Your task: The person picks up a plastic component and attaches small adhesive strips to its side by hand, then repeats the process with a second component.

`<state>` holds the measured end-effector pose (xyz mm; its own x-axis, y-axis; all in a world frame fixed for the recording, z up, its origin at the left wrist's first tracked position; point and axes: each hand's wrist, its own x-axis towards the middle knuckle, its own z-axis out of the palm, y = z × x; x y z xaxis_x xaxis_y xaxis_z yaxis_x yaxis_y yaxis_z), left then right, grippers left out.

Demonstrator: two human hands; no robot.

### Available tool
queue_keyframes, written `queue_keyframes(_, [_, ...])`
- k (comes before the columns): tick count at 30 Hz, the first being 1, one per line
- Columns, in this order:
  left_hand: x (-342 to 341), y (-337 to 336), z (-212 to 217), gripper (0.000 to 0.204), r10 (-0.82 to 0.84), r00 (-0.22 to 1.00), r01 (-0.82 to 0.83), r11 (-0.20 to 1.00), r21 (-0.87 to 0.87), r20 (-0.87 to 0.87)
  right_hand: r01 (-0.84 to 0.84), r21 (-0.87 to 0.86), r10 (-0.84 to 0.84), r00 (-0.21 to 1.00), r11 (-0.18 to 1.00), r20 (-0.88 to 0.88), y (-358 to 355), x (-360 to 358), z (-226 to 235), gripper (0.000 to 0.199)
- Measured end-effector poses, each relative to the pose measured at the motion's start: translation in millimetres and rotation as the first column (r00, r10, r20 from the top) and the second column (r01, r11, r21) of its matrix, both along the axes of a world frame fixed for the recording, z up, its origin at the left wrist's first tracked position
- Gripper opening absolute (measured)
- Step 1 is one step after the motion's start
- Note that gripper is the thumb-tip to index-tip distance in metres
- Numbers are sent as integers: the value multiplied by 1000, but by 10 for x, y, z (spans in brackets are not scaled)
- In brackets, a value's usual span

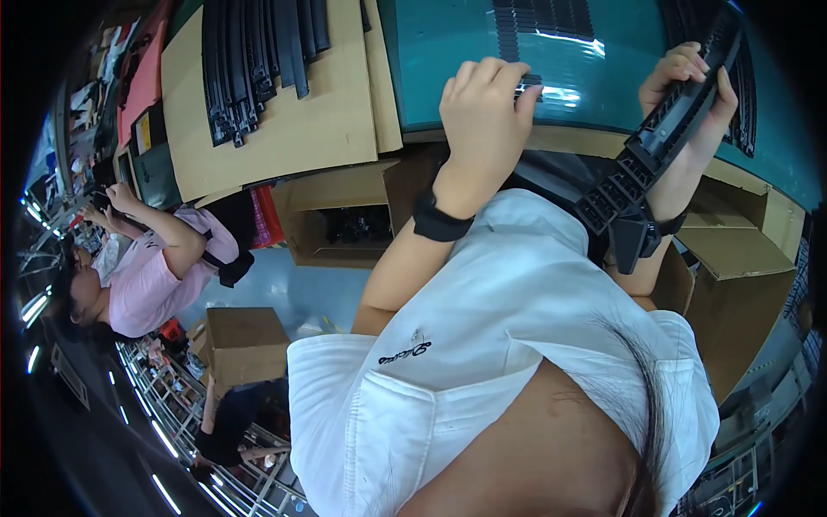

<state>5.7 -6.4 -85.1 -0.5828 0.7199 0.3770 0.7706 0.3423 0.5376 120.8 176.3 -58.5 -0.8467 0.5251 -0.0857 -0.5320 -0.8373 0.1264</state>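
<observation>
My right hand (pixel 689 86) grips a long black plastic part (pixel 652 142), fingers on one side and thumb on the other. It is held tilted over my lap, its ribbed, slotted lower end close to my shirt. At the near edge of the green tabletop (pixel 439 60), my left hand (pixel 489 108) is closed, thumb toward bent fingers, on a small dark strip piece (pixel 528 84). Its exact shape is partly hidden by the fingers. Just beyond lie rows of small dark strip pieces (pixel 551 21), laid side by side on the green surface.
Several long black strips (pixel 258 60) lie on a cardboard sheet (pixel 301 129) at the left. An open box (pixel 336 207) holding black parts stands below the table edge. Another carton (pixel 732 267) stands right of me. A person in pink (pixel 159 276) works at the far left.
</observation>
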Motion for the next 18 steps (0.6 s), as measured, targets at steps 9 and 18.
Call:
queue_keyframes(9, [-69,165,-218,12,138,989,-130,984,122,-60,-27,43,28,1000,999,-2,20,-59,-74,32])
queue_keyframes(18, [-81,105,-180,11,69,997,-71,980,186,19,-1,54,-2,998,999,59,-98,-137,86,24])
